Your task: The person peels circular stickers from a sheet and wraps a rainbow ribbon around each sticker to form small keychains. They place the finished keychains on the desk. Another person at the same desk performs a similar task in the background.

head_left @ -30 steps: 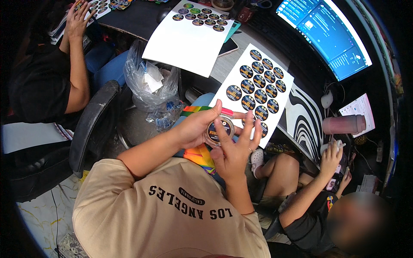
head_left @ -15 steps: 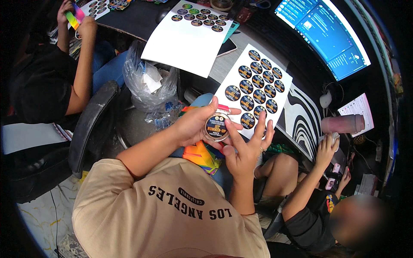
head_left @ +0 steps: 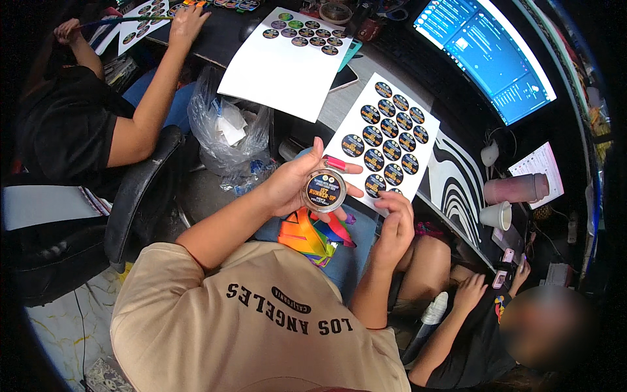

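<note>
My left hand (head_left: pixel 295 179) holds a round, clear-rimmed medal (head_left: pixel 325 191) with a dark printed sticker on its face. The medal lies face up across the palm and fingers. A red piece of ribbon (head_left: pixel 335 163) shows at its upper edge. Below, a rainbow-coloured ribbon (head_left: pixel 307 236) lies bunched over my lap. My right hand (head_left: pixel 394 228) is apart from the medal, to its right, with its fingers loosely bent and nothing visible in them. Close beyond its fingertips is a white sheet of round dark stickers (head_left: pixel 358 171).
Another sticker sheet (head_left: pixel 274 81) lies farther back on the desk. A monitor (head_left: pixel 486 59), pink tumbler (head_left: pixel 516 189) and white cup (head_left: pixel 496 215) stand right. A plastic bag (head_left: pixel 215 144) hangs beside a black chair (head_left: pixel 140 196). Co-workers sit left (head_left: pixel 72 124) and right (head_left: pixel 457 346).
My right hand has drawn away from the medal toward the right. The left hand keeps the medal. The right co-worker's hand has left the cup; the left co-worker now stretches a strap out.
</note>
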`<state>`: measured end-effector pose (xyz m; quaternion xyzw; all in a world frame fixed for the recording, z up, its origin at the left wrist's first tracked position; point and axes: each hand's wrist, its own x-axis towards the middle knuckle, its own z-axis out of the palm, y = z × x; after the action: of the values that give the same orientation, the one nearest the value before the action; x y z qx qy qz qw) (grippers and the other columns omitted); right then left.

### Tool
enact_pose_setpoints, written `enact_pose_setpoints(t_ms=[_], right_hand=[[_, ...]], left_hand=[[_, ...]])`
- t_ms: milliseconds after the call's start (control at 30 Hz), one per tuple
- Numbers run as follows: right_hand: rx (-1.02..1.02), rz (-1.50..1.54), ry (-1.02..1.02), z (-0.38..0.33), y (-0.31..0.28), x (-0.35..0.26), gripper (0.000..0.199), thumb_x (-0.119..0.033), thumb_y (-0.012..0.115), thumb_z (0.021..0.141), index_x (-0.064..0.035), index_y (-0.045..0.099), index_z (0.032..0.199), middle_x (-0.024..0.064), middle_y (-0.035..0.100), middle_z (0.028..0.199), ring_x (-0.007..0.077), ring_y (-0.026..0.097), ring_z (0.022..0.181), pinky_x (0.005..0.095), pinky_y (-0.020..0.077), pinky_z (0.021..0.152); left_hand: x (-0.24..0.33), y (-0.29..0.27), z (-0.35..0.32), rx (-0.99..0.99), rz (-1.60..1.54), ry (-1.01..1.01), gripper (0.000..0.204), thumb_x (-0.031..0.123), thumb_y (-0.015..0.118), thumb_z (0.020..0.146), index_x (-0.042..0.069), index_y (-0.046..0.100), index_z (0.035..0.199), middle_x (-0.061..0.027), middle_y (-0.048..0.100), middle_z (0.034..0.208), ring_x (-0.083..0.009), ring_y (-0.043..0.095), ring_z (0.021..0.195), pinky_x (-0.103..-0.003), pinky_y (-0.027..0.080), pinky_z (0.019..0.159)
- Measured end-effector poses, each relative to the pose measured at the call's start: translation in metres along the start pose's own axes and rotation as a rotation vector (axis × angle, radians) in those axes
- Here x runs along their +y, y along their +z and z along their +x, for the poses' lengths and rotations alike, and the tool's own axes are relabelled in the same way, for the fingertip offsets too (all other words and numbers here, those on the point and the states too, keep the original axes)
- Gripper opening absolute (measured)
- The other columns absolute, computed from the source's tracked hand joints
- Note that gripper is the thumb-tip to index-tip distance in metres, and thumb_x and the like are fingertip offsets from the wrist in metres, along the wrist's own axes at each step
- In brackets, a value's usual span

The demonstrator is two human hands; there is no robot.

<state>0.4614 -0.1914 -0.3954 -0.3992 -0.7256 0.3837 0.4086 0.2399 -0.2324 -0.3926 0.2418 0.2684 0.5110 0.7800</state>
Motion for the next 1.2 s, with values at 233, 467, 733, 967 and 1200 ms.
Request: enact_pose_setpoints(t_ms=[233, 467, 733, 967, 1200], right_hand=[[-0.651, 1.03, 0.496, 0.012, 0.024, 0.002, 0.098, -0.074, 0.023, 0.089, 0.0063, 0.03, 0.144, 0.0171, 0.053, 0.131, 0.0218, 0.052, 0.121, 0.0361, 0.0434, 0.098], [-0.61, 1.106, 0.382, 0.041, 0.048, -0.027, 0.069, -0.05, 0.037, 0.099, 0.0056, 0.035, 0.14, 0.022, 0.049, 0.135, 0.0303, 0.052, 0.121, 0.0432, 0.0439, 0.101], [-0.347, 1.352, -0.009, 0.061, 0.005, -0.071, 0.028, -0.032, 0.042, 0.102, -0.0088, 0.049, 0.088, -0.0007, 0.037, 0.058, 0.0121, 0.04, 0.055, 0.0299, 0.0427, 0.059], [-0.258, 1.493, -0.219, 0.065, -0.1, -0.092, 0.018, -0.024, 0.044, 0.101, -0.009, 0.05, 0.094, -0.0041, 0.028, 0.06, 0.0084, 0.026, 0.053, 0.0258, 0.0239, 0.049], [-0.338, 1.51, -0.398, 0.031, -0.132, -0.122, 0.023, -0.013, 0.037, 0.1, 0.0016, 0.049, 0.112, -0.002, 0.028, 0.061, 0.0081, 0.024, 0.05, 0.0254, 0.0221, 0.048]], left_hand=[[-0.004, 0.011, -0.006, -0.064, 0.165, -0.067, 0.106, 0.078, -0.001, 0.084, -0.005, 0.051, 0.124, -0.0216, 0.068, 0.099, -0.0305, 0.071, 0.072, -0.031, 0.06, 0.053], [-0.01, 0.017, -0.013, -0.127, 0.228, -0.101, 0.107, 0.08, 0.0, 0.08, -0.006, 0.054, 0.115, -0.0207, 0.067, 0.094, -0.0285, 0.071, 0.07, -0.031, 0.059, 0.05], [-0.015, 0.024, -0.033, -0.241, 0.355, -0.152, 0.108, 0.089, -0.002, 0.069, 0.005, 0.058, 0.1, -0.0141, 0.067, 0.088, -0.0204, 0.068, 0.067, -0.028, 0.056, 0.055], [-0.008, -0.023, -0.065, -0.386, 0.645, -0.336, 0.08, 0.071, 0.025, 0.089, 0.001, 0.062, 0.099, -0.0106, 0.067, 0.093, -0.0184, 0.067, 0.083, -0.029, 0.053, 0.069], [-0.004, -0.032, -0.079, -0.705, 0.938, -0.34, 0.037, 0.031, 0.044, 0.102, -0.003, 0.058, 0.108, -0.0109, 0.066, 0.098, -0.0162, 0.062, 0.104, -0.026, 0.046, 0.092]])
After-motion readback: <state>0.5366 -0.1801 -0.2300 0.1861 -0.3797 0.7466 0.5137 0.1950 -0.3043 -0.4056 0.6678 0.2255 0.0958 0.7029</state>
